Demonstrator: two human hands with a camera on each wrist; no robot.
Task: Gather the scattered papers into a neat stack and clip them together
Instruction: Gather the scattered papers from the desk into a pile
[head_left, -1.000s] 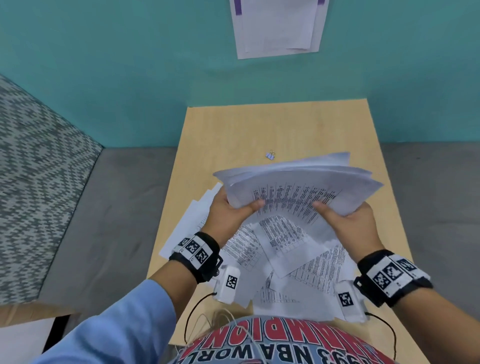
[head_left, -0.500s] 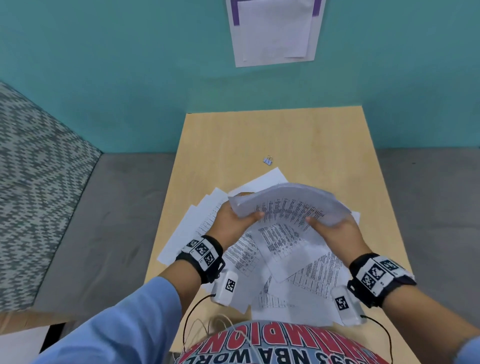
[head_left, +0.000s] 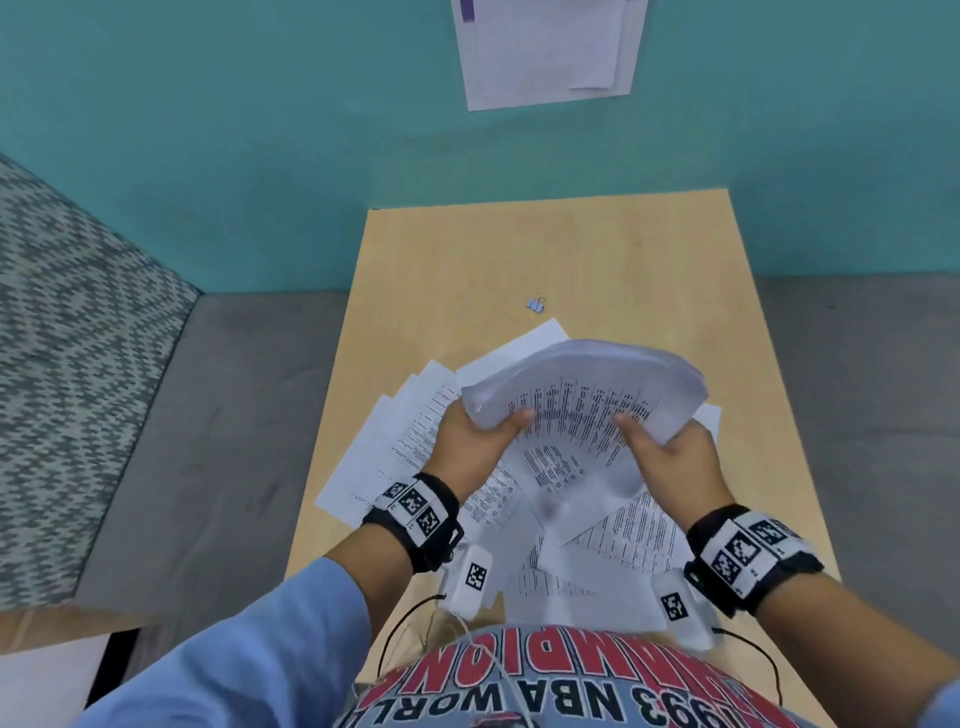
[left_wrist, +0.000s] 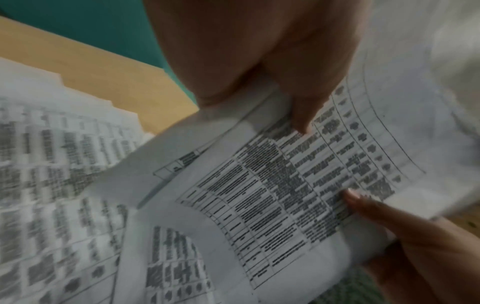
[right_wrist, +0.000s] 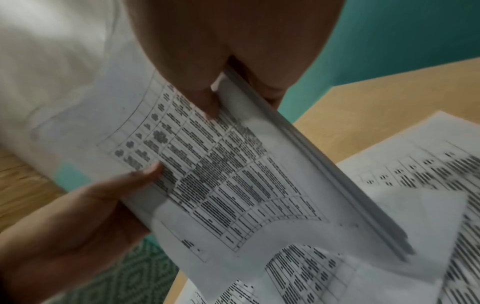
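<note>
The head view looks steeply down from above onto a wooden table set against a teal wall, taking in both forearms. The left wrist view sits very close behind the left hand, facing along it. The right wrist view sits equally close behind the right hand. All three views share the bundle of printed sheets held between the hands.
</note>
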